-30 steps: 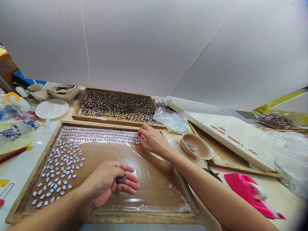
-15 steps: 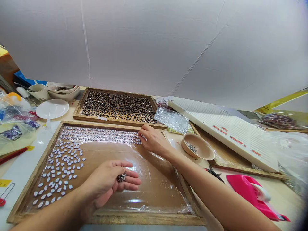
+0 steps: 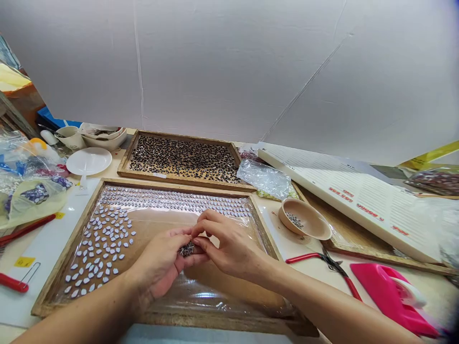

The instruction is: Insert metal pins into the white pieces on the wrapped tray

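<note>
In the head view my left hand (image 3: 161,260) lies palm up, cupped around a small pile of dark metal pieces (image 3: 186,249). The fingertips of my right hand (image 3: 229,243) are pinched together at that pile; what is between them is too small to make out clearly. Both hands are above a wooden-framed tray (image 3: 215,321) covered in clear film. White drop-shaped pieces (image 3: 103,241) are scattered over its left part. Along its far side run close rows of small pale pieces with dark centres (image 3: 172,200).
Behind stands another framed tray (image 3: 193,182) of dark pieces. To the right are a tan bowl (image 3: 315,227) with metal bits, red-handled pliers (image 3: 332,263), a pink tape dispenser (image 3: 380,286) and a long foam board (image 3: 351,188). A white plate (image 3: 89,161) and plastic bags (image 3: 32,191) are left.
My right hand has come back from the rows at the tray's far right to the pile in my left palm. The view has shifted slightly, bringing the pliers into sight.
</note>
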{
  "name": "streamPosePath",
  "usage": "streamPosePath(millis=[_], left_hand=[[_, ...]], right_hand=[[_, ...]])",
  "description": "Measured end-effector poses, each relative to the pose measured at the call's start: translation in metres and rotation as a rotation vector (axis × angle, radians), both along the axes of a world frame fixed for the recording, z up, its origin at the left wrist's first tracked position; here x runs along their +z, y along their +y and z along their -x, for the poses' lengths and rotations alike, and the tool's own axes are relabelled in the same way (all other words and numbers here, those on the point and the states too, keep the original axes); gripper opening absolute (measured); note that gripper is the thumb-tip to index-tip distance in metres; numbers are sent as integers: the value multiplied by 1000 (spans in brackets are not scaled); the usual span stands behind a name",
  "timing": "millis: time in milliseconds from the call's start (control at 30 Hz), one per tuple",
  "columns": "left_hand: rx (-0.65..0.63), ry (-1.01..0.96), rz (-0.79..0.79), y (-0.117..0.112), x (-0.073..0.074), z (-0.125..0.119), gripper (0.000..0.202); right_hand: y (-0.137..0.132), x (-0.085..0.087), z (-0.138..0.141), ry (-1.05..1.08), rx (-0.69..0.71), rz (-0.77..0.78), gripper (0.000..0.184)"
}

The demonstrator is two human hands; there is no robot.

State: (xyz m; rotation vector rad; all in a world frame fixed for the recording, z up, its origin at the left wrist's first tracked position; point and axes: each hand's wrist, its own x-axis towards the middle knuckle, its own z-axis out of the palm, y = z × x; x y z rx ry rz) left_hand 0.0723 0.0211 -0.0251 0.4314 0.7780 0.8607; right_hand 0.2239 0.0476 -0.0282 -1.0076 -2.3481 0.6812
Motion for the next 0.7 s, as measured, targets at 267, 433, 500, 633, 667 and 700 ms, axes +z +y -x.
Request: streamPosePath(millis=[267,433,500,633,667,700], left_hand=[[-2,-2,62,-1,2,2,18],[-66,102,146,-1,1,3,25],[-102,109,138,-2,-1,3,24],[-113,110,137,-2,-4,3,22],[-114,109,139,-2,-4,3,22],[-115,108,140,-2,-5,3,21]], right_hand=[[9,6,-9,119,-36,15,10],[45,-9,-43,-69,-237,-198,8],[58,-20,-50,-186,-269,-246,10],[68,-37,-50,-358,-273,-288,13],[69,-39,-48,-385,-270,-288,14],[69,-41,-47,-405,-265,-285,15]])
